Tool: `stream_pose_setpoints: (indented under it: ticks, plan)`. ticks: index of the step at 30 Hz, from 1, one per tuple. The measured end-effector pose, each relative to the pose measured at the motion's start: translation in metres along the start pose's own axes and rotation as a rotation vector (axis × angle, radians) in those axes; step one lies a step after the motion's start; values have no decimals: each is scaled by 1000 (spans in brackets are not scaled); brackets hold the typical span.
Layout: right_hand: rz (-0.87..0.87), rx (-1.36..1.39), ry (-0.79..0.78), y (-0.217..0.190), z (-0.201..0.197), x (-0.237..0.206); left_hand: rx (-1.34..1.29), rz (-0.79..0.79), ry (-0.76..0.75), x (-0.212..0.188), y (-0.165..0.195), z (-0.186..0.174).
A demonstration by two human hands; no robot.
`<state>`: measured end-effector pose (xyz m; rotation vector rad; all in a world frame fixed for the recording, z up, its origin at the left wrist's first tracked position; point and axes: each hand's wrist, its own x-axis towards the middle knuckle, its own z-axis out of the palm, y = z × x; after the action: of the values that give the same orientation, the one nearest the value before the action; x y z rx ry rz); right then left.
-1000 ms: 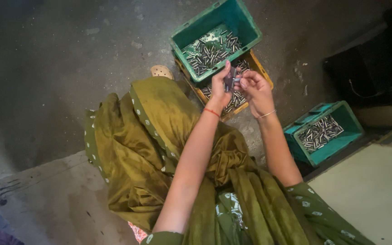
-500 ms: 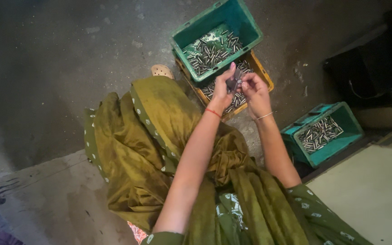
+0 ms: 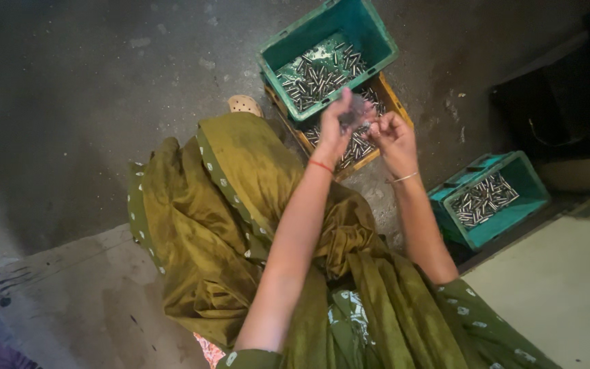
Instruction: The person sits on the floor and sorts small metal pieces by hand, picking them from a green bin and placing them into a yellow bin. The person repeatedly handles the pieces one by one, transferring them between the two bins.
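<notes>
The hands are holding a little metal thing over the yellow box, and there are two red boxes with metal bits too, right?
Not quite. The head view shows those two boxes are green, not red: one behind the yellow box, one on the right. Both hands hold the metal thing.

Small item [image 3: 356, 113] between hands [image 3: 367, 133] motion-blurred, kind unclear; yellow crate [image 3: 390, 102] mostly hidden under teal crate [image 3: 370, 31].

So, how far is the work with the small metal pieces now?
Done: the far green crate and the green crate on the right each hold a layer of pieces. In hand: the left hand and the right hand hold a small blurred part together above the orange crate. Left: many pieces lie in that orange crate.
</notes>
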<state>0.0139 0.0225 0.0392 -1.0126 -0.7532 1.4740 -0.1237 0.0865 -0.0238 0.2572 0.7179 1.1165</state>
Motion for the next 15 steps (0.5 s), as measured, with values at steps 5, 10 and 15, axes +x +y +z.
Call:
stream_pose_setpoints:
  ticks: [5, 10, 15]
  plan:
    - [-518, -931, 132, -31, 21, -13, -252, 110, -26, 3, 15, -1]
    - [-627, -1182, 103, -36, 44, -16, -259, 28, -133, -3, 12, 3]
    - [-589, -1176, 108, -6, 43, -6, -135, -78, -191, -8, 12, 2]
